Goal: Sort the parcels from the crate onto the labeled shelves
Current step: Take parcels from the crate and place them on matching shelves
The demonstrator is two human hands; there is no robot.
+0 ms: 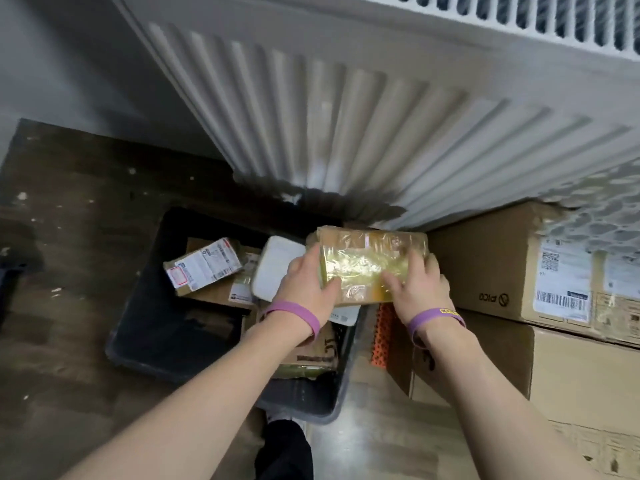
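Observation:
A small brown parcel wrapped in shiny clear tape hangs above the right side of a dark plastic crate on the floor. My left hand grips its left edge, thumb on top. My right hand grips its right edge, thumb on top. Both wrists wear purple bands. Inside the crate lie a labelled cardboard parcel, a white padded parcel and several brown parcels partly hidden under my left arm. No shelves are in view.
A white ribbed radiator fills the wall ahead. Stacked cardboard boxes stand at the right, with an orange perforated item beside them. Dark wood floor lies to the left. My dark trouser leg is below.

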